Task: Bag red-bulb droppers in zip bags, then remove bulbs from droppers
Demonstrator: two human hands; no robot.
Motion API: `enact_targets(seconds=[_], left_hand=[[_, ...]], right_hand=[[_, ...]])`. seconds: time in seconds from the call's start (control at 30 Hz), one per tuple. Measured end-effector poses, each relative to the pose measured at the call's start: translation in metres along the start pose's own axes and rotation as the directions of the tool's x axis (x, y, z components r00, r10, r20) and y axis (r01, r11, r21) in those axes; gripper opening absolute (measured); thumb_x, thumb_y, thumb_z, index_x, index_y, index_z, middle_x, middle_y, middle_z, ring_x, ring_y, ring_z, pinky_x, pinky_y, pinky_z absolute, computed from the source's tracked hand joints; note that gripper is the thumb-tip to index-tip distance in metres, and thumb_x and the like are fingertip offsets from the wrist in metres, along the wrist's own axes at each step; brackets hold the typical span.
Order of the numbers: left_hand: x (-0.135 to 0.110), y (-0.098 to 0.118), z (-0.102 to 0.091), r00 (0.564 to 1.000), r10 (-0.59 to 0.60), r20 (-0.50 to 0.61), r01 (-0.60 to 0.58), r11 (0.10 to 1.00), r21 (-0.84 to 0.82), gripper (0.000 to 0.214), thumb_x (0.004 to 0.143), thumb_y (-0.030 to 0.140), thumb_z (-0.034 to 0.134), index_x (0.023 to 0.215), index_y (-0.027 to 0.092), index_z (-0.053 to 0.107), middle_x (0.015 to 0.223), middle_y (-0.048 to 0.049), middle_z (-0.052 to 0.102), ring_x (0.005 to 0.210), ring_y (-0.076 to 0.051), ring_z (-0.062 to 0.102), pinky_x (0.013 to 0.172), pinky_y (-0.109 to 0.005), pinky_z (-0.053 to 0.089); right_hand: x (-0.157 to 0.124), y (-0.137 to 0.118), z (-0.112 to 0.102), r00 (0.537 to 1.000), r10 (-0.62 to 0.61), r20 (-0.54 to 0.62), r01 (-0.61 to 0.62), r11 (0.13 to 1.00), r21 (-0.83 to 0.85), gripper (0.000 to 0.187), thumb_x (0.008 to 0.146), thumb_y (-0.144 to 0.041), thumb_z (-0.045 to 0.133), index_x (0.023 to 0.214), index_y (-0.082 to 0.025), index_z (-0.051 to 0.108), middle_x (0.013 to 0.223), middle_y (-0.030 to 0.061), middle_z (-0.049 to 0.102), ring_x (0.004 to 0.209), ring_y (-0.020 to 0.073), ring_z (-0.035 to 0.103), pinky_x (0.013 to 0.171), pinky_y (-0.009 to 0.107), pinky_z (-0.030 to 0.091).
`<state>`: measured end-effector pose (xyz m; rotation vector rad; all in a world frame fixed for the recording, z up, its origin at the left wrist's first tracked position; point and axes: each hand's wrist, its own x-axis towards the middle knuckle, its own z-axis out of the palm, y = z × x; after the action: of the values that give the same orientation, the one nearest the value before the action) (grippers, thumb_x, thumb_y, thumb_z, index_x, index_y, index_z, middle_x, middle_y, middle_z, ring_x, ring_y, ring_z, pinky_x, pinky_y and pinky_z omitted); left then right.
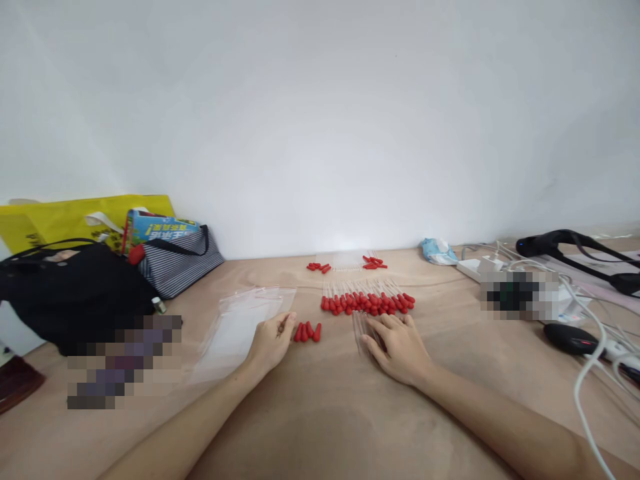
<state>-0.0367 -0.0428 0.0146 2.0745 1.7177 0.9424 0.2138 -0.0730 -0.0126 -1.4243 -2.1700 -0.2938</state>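
My left hand (pixel 274 339) is closed in a pinch just left of several loose red rubber bulbs (pixel 307 332); whatever its fingertips hold, if anything, is hidden. Under the fingers of my right hand (pixel 400 343) lie several thin clear tubes (pixel 359 332), side by side on the table. These fingers are apart, with the thumb low and the others resting over the tubes. Beyond both hands runs a dense row of droppers (pixel 367 303), red bulbs toward me and clear stems pointing at the wall. Flat clear plastic bags (pixel 235 327) are stacked beside my left hand.
Near the wall lies a clear bag of tubes (pixel 345 261) with red bulbs (pixel 374 263) by it. Bags, a black one (pixel 75 293) and a striped one (pixel 180 263), stand at left. At right are white cables (pixel 583 393), a black mouse-like device (pixel 570 339) and a blue-white packet (pixel 438 251).
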Motion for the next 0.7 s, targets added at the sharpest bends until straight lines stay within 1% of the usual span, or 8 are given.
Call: enact_targets(seconds=[0.07,0.17,0.23,0.3,0.37,0.43,0.53,0.7], left_hand=[[0.003,0.001,-0.002,0.997,0.078,-0.027,-0.075,0.993,0.089,0.037,0.081,0.04,0.036,0.073,0.016,0.063,0.062,-0.0005,0.063,0.057,-0.016,0.058,0.057,-0.026,0.045],[0.011,0.005,-0.002,0.974,0.226,-0.032,-0.218,0.962,0.167,0.025,0.078,0.033,0.044,0.081,0.017,0.063,0.073,-0.002,0.066,0.067,-0.017,0.059,0.064,-0.027,0.046],[0.019,0.012,0.001,0.94,0.34,0.006,-0.336,0.925,0.179,0.021,0.075,0.028,0.051,0.088,0.018,0.063,0.083,-0.0038,0.066,0.078,-0.018,0.059,0.071,-0.03,0.047],[0.029,0.021,0.007,0.892,0.446,0.074,-0.452,0.874,0.177,0.022,0.072,0.024,0.056,0.092,0.018,0.062,0.09,-0.0053,0.065,0.086,-0.019,0.058,0.077,-0.032,0.046],[0.039,0.03,0.015,0.852,0.509,0.127,-0.524,0.831,0.186,0.025,0.07,0.022,0.059,0.095,0.018,0.061,0.095,-0.0061,0.064,0.09,-0.02,0.057,0.081,-0.033,0.044],[0.048,0.038,0.024,0.841,0.521,0.147,-0.541,0.814,0.211,0.025,0.07,0.025,0.061,0.094,0.018,0.062,0.093,-0.0062,0.063,0.09,-0.021,0.057,0.082,-0.034,0.044],[0.059,0.045,0.035,0.857,0.497,0.135,-0.515,0.825,0.235,0.024,0.073,0.031,0.058,0.092,0.017,0.063,0.087,-0.0071,0.064,0.088,-0.023,0.057,0.081,-0.036,0.043],[0.064,0.05,0.045,0.89,0.442,0.116,-0.457,0.859,0.231,0.02,0.072,0.026,0.057,0.089,0.016,0.064,0.073,-0.005,0.065,0.076,-0.022,0.06,0.073,-0.034,0.045]], right_hand=[[0.0,0.0,0.0,1.0,-0.009,0.005,0.009,1.0,-0.01,0.029,0.085,-0.038,0.038,0.096,-0.02,0.058,0.083,0.0066,0.061,0.08,0.0188,0.053,0.07,0.032,0.026],[0.0,0.0,0.001,1.0,-0.027,0.006,0.027,0.999,-0.027,0.035,0.084,-0.044,0.038,0.104,-0.02,0.056,0.086,0.0069,0.059,0.08,0.019,0.053,0.07,0.032,0.027],[0.0,0.0,0.001,0.999,-0.037,0.004,0.037,0.999,-0.038,0.04,0.083,-0.047,0.039,0.109,-0.02,0.054,0.088,0.0076,0.059,0.081,0.0196,0.052,0.07,0.032,0.028],[-0.001,0.001,0.002,0.999,-0.042,0.005,0.042,0.998,-0.041,0.043,0.083,-0.049,0.038,0.11,-0.019,0.054,0.09,0.0083,0.059,0.082,0.0203,0.051,0.071,0.033,0.029],[-0.001,0.001,0.002,0.999,-0.039,0.012,0.039,0.999,-0.032,0.044,0.083,-0.05,0.038,0.109,-0.019,0.054,0.09,0.0086,0.059,0.082,0.0208,0.05,0.071,0.034,0.029],[-0.001,0.002,0.002,0.999,-0.026,0.022,0.026,1.0,-0.006,0.042,0.084,-0.049,0.037,0.109,-0.02,0.054,0.091,0.0083,0.059,0.084,0.0209,0.05,0.071,0.034,0.029],[-0.001,0.005,0.003,1.0,0.024,-0.002,-0.024,0.998,0.066,0.035,0.087,-0.042,0.034,0.106,-0.02,0.055,0.09,0.0065,0.059,0.084,0.0195,0.051,0.071,0.033,0.03],[0.0,0.011,0.003,0.98,0.184,-0.078,-0.16,0.957,0.242,0.031,0.089,-0.034,0.03,0.087,-0.023,0.059,0.083,0.0027,0.061,0.08,0.0166,0.052,0.07,0.031,0.03]])
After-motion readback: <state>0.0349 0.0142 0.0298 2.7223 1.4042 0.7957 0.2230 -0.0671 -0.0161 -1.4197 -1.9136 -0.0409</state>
